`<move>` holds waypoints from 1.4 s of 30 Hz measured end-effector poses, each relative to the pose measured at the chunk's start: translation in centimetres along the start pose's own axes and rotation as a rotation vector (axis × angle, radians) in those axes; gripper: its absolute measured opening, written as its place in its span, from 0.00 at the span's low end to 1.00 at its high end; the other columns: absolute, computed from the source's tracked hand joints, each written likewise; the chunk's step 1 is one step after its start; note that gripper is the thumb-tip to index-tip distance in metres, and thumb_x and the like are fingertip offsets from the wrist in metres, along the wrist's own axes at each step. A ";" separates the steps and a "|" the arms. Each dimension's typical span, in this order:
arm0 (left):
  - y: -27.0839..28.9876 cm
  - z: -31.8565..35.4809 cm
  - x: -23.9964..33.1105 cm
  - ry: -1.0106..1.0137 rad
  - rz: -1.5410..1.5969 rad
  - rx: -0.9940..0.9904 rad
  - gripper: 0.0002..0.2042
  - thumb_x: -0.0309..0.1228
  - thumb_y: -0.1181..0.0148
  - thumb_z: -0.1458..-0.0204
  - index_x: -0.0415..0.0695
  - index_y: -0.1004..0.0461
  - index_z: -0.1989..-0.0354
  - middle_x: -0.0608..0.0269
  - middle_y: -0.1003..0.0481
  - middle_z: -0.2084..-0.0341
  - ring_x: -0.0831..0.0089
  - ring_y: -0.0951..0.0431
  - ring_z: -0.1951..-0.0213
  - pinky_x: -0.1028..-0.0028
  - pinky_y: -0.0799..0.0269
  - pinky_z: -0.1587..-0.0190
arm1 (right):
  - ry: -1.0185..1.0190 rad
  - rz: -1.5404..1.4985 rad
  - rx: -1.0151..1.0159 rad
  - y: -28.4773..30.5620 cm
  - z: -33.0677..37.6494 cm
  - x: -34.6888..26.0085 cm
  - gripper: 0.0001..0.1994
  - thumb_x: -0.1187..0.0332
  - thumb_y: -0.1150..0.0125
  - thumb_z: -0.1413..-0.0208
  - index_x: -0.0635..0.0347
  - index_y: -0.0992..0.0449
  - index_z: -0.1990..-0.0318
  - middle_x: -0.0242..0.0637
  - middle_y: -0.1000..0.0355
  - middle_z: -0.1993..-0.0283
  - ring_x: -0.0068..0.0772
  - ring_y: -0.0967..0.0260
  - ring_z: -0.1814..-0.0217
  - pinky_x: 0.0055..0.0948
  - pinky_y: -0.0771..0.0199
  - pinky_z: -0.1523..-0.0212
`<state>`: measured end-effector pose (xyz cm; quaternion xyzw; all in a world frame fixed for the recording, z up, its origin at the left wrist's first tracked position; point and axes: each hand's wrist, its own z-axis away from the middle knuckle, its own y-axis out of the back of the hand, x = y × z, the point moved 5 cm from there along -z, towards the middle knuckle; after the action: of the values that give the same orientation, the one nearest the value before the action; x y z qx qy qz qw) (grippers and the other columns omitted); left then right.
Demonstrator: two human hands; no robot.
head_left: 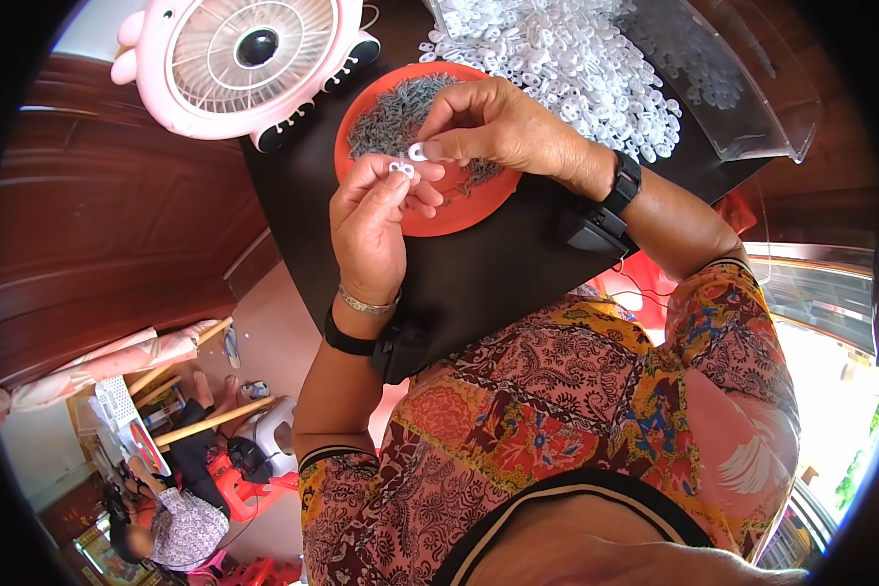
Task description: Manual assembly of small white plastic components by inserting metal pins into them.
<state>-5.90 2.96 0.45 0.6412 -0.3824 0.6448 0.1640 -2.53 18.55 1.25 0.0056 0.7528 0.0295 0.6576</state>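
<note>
My left hand (pixel 369 223) pinches a small white plastic piece (pixel 400 169) between thumb and fingers, just over the near edge of an orange round dish (pixel 439 220). My right hand (pixel 493 125) holds another small white plastic ring piece (pixel 417 151) at its fingertips, right above the left hand's piece; the two pieces nearly touch. The dish holds a heap of small grey metal parts (pixel 391 112). Beyond it lies a large pile of white plastic pieces (pixel 566 59) on the black table (pixel 479 273). Both wrists wear black bands.
A pink desk fan (pixel 244 59) stands at the table's far left corner. A clear plastic tray (pixel 752 88) lies beside the white pile. Far below at the lower left, another person (pixel 181 523) sits on the floor near red stools.
</note>
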 end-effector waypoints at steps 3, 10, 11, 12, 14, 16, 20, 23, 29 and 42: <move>-0.1 0.1 0.5 -0.037 -0.033 0.033 0.08 0.29 0.56 0.43 0.37 0.32 0.67 0.49 0.24 0.67 0.71 0.26 0.72 0.76 0.32 0.68 | -0.091 0.039 -0.066 0.1 -0.1 0.1 0.05 0.74 0.38 0.46 0.64 0.23 0.63 0.29 0.25 0.68 0.16 0.30 0.66 0.17 0.29 0.65; 0.1 0.2 -0.2 0.074 -0.267 0.151 0.06 0.27 0.50 0.45 0.41 0.32 0.73 0.67 0.30 0.81 0.84 0.34 0.80 0.84 0.41 0.78 | -0.098 -0.194 -0.051 -0.1 0.1 -0.3 0.07 0.73 0.39 0.46 0.64 0.24 0.60 0.29 0.25 0.67 0.15 0.30 0.67 0.16 0.30 0.67; 0.1 0.2 -0.2 0.076 -0.284 0.158 0.06 0.28 0.51 0.45 0.42 0.32 0.74 0.69 0.31 0.83 0.84 0.35 0.81 0.85 0.43 0.78 | -0.079 -0.170 -0.056 -0.1 0.1 -0.4 0.07 0.73 0.39 0.46 0.64 0.24 0.60 0.29 0.25 0.68 0.15 0.30 0.67 0.15 0.30 0.67; 0.0 0.3 -0.2 0.077 -0.284 0.158 0.06 0.28 0.51 0.45 0.42 0.32 0.74 0.69 0.31 0.83 0.84 0.35 0.81 0.85 0.43 0.78 | -0.079 -0.171 -0.055 -0.1 0.1 -0.3 0.07 0.73 0.39 0.46 0.64 0.24 0.60 0.29 0.25 0.68 0.15 0.30 0.67 0.15 0.30 0.67; -0.1 0.3 -0.3 0.058 -0.282 0.160 0.07 0.27 0.50 0.45 0.42 0.33 0.75 0.69 0.31 0.83 0.84 0.36 0.81 0.84 0.44 0.79 | -0.073 -0.138 -0.071 -0.3 0.2 -0.2 0.07 0.73 0.39 0.46 0.64 0.24 0.60 0.29 0.25 0.67 0.15 0.30 0.67 0.15 0.30 0.66; 0.0 0.3 -0.3 0.061 -0.284 0.163 0.07 0.27 0.50 0.46 0.42 0.33 0.75 0.69 0.32 0.83 0.84 0.36 0.82 0.84 0.44 0.79 | -0.068 -0.106 -0.062 -0.3 0.3 -0.4 0.07 0.73 0.39 0.46 0.64 0.24 0.60 0.28 0.25 0.67 0.14 0.30 0.67 0.15 0.30 0.66; 0.0 0.3 -0.3 0.059 -0.280 0.164 0.07 0.27 0.51 0.46 0.42 0.33 0.75 0.69 0.32 0.83 0.84 0.36 0.82 0.84 0.45 0.79 | -0.037 -0.030 -0.049 -0.2 0.3 -0.5 0.07 0.74 0.39 0.46 0.64 0.23 0.60 0.29 0.25 0.66 0.15 0.30 0.64 0.16 0.29 0.63; -0.2 0.2 -0.3 0.061 -0.282 0.161 0.07 0.27 0.51 0.46 0.42 0.33 0.75 0.69 0.32 0.83 0.84 0.36 0.82 0.83 0.45 0.79 | 0.033 0.045 -0.027 -0.4 0.5 -0.7 0.07 0.75 0.39 0.46 0.65 0.24 0.60 0.29 0.25 0.65 0.17 0.30 0.62 0.18 0.29 0.59; 0.0 0.3 -0.5 0.057 -0.248 0.153 0.06 0.26 0.49 0.45 0.40 0.33 0.73 0.69 0.33 0.82 0.85 0.37 0.81 0.84 0.41 0.79 | 0.047 0.105 -0.033 -0.9 0.8 -1.0 0.06 0.76 0.39 0.46 0.65 0.24 0.61 0.29 0.25 0.65 0.17 0.30 0.61 0.19 0.29 0.56; -0.3 0.4 -0.5 0.137 -0.153 0.219 0.09 0.31 0.50 0.44 0.40 0.30 0.72 0.67 0.30 0.83 0.83 0.34 0.83 0.84 0.42 0.80 | 0.109 0.164 -0.070 -1.6 1.0 -1.2 0.09 0.76 0.35 0.51 0.61 0.25 0.61 0.26 0.28 0.68 0.16 0.31 0.65 0.19 0.30 0.63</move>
<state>-5.34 3.00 -0.03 0.6371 -0.2480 0.7103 0.1674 -1.36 16.95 2.23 0.0424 0.7828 0.1099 0.6110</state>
